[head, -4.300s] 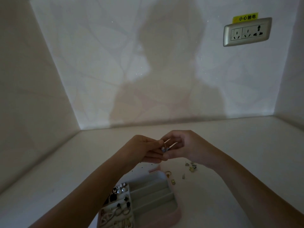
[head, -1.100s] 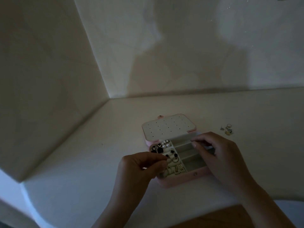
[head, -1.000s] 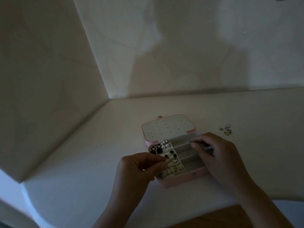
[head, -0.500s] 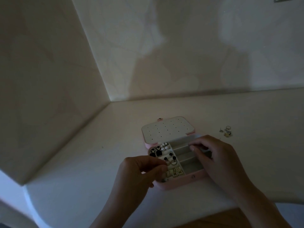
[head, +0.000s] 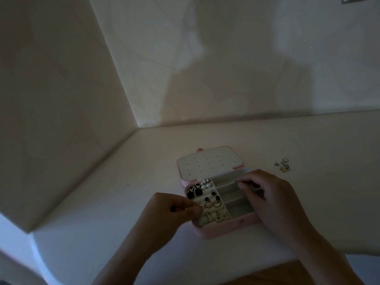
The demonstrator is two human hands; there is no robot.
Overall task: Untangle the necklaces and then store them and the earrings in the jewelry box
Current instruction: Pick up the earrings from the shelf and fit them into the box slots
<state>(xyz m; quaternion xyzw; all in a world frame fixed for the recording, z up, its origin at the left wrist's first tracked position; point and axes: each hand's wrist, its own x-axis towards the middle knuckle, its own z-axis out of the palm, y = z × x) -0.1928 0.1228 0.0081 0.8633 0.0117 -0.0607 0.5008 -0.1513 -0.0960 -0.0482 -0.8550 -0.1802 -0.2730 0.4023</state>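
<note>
Pink leatherette jewelry box [head: 223, 231], open, standing near the front edge of the pale surface [head: 98, 202], roughly midway between its back-left corner and its right side; lid [head: 207, 163] thrown back flat toward the back edge, its white inner panel dotted with small holes.

Box, left compartment: rows of stored earrings [head: 207, 199] on cream rolls; black pieces and pearl studs at the back, gold hoops in the middle, gold drop pieces at the front.

Box, right compartments: grey-lined slots set apart by dividers; the contents under the fingers are hidden.

Left hand [head: 170, 212]: at the box's left rim; thumb and forefinger pressed together on a small gold piece [head: 202, 207], held just over the middle row; too small and dim to say what kind.

Right hand [head: 273, 196]: lying over the right half of the box; fingers [head: 240, 185] bent down onto the back dividers; whether they grip anything I cannot tell.

Loose earrings [head: 283, 164]: a small cluster of silver and yellow pieces lying on the surface, right of the lid, apart from the box, toward the back edge.

Surroundings: pale patterned walls meeting at the back-left corner; lighting dim.
</note>
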